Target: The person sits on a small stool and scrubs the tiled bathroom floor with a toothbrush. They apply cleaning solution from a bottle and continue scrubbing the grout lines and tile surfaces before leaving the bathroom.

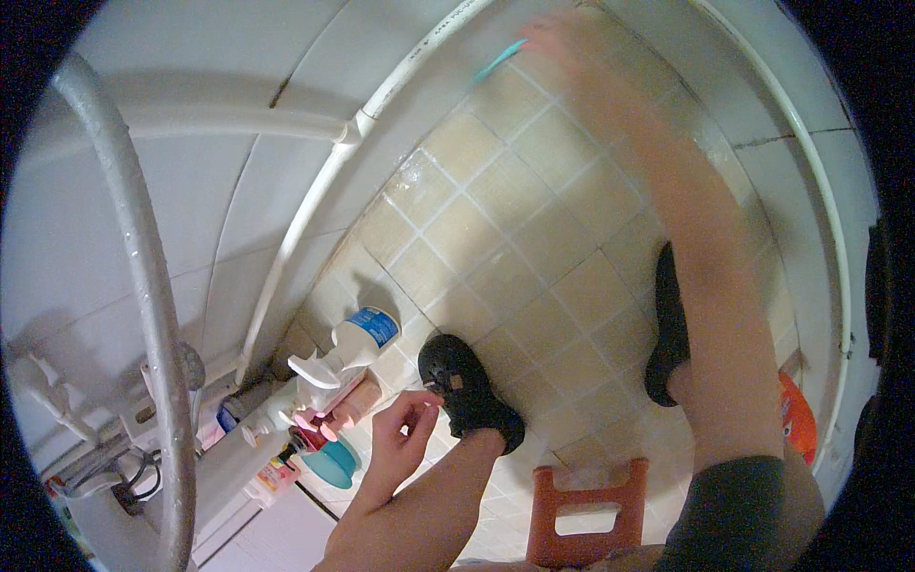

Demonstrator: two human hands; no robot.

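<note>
Teal implement (pixel 499 63), clamped in the blurred right hand (pixel 553 43), upper centre, seemingly scrubs the tiled floor (pixel 548 229); next calls for even pressure. Left hand (pixel 393 446), lower centre, curls loosely.

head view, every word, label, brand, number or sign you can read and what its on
Spray bottle: pale print on a blue label, too small and blurred to read.
White pipe: small dark print, not readable.
Orange package: pale marking, partly cut off, not readable.
Small bottle with a colourful label: print too small to read.
</note>
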